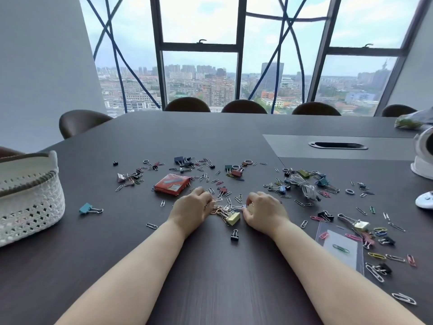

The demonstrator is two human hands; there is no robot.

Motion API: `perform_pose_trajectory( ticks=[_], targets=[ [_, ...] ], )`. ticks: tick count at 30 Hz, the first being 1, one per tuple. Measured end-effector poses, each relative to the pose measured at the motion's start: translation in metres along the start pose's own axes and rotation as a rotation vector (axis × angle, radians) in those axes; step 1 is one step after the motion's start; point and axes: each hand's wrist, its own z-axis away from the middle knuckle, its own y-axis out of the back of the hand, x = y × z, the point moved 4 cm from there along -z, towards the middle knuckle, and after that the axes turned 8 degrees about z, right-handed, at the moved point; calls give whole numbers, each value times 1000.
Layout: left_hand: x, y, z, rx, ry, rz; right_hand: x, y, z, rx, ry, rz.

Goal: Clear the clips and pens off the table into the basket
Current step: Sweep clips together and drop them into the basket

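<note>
Several paper clips and binder clips lie scattered across the dark table. My left hand and my right hand rest on the table with curled fingers, on either side of a small pile of clips. Both touch the pile, and what each holds is hidden by the fingers. A cream binder clip lies between my wrists and a black binder clip just below it. The white woven basket stands at the left edge. No pens are visible.
A red flat packet lies just beyond my left hand. A coiled white cable sits to the right, and a clear plastic sleeve with clips near my right forearm. A white device stands at the far right; chairs line the far side.
</note>
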Motion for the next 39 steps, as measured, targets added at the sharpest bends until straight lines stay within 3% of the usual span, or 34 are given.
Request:
perform_pose_trajectory(
  ticks=[4, 8, 13, 20, 25, 29, 33, 39],
  targets=[
    [-1, 26, 1, 60, -30, 50, 0, 9, -5, -27, -49, -161],
    [-12, 77, 8, 180, -10, 131, -19, 34, -14, 52, -30, -278],
    [-41, 144, 31, 331, 33, 122, -100, 60, -27, 106, 64, -468],
    [-125, 253, 86, 514, 199, -89, -237, 67, -29, 58, 230, -606],
    [-190, 284, 118, 444, 386, -203, -289, 57, -27, 19, 253, -654],
    [-221, 289, 119, 314, 507, -99, -305, 50, -32, 26, 246, -656],
    [-236, 285, 119, 79, 555, -23, -313, 50, -38, 52, 247, -659],
    [-238, 287, 132, 8, 529, 1, -333, 46, -38, 65, 279, -695]
  ],
)
